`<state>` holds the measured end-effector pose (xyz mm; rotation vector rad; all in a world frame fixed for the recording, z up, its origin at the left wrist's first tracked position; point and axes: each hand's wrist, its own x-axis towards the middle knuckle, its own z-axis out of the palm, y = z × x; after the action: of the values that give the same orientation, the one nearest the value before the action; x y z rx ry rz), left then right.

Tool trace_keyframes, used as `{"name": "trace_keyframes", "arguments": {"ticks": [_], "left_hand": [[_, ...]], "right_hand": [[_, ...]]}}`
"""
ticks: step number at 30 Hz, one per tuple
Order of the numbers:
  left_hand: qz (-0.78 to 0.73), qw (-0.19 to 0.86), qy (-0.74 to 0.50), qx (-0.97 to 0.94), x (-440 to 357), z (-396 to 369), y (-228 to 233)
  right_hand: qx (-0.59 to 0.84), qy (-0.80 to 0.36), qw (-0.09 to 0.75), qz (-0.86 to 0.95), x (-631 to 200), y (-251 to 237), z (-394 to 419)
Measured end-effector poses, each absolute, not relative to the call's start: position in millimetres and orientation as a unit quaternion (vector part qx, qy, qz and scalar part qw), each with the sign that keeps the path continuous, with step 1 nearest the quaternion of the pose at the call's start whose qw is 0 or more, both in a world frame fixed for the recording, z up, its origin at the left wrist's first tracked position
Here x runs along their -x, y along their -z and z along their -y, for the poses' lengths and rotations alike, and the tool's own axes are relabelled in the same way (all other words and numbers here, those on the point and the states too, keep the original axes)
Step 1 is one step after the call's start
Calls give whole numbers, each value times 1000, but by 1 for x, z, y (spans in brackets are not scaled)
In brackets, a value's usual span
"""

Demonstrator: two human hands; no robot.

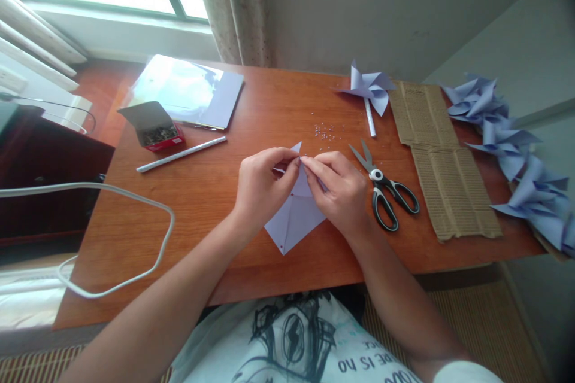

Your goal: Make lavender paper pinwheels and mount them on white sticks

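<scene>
While a pale paper square [294, 215] lies on the wooden table [269, 108], the left hand [263, 188] and right hand [339, 188] pinch its folded top corner between closed fingertips; scissors [384, 188] rest just beside the right hand.

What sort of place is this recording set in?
Probably a home craft desk by a window: the wooden table holds scissors, a finished pinwheel and corrugated cardboard.
</scene>
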<state>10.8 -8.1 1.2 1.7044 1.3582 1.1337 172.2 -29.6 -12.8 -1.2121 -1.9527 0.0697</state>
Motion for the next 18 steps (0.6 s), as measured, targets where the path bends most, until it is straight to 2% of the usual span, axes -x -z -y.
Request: {"name": "trace_keyframes", "arguments": {"ticks": [6,12,15,18], "left_hand": [[-507,307,-428,-682,-11,10,-2],[-502,293,-423,-695,-10,10,-2],[-503,287,-424,-697,-9,9,-1],[-492,287,-431,-700,-8,7,-1]], "right_hand": [[499,-20,397,770,-173,14,30],[499,-60,419,757,-171,11,31],[501,-137,438,734,-171,1,30],[498,-303,450,676,-176,-7,27]]}}
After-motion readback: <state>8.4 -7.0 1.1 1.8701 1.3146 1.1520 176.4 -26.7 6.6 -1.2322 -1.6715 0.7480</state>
